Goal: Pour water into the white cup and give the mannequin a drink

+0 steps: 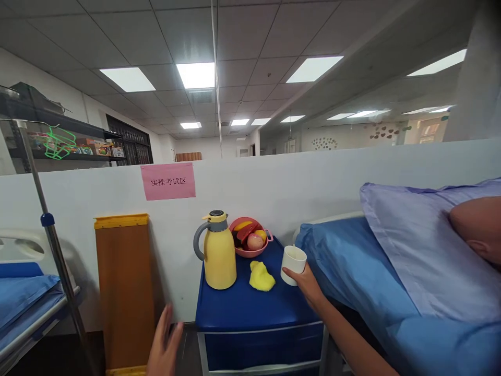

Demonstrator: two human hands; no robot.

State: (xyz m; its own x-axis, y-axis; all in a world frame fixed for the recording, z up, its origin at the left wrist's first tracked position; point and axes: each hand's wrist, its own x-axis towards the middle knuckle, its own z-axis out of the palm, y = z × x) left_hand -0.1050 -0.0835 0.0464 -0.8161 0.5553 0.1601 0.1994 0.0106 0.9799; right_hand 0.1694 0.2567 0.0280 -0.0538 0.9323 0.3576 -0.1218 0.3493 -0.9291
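Observation:
My right hand (pixel 307 282) is wrapped round a white cup (pixel 293 261) at the right side of a blue bedside cabinet (pixel 250 313). The cup looks upright or nearly so; whether its base touches the top I cannot tell. Left of it lies a crumpled yellow cloth (pixel 261 277). A yellow thermos jug (pixel 220 256) with a grey handle stands on the cabinet's left part. Behind the cloth sits a pink basket (pixel 270 236) with several fruits. My left hand (pixel 166 344) is in the air left of the cabinet, fingers apart, holding nothing.
To the right is a bed with blue bedding (pixel 348 256), a lilac pillow (pixel 395 240) and a manikin head (pixel 477 227). A brown board (pixel 125 287) leans on the white partition (pixel 274 183). At left stand a metal pole (pixel 58 256) and another bed (pixel 23 292).

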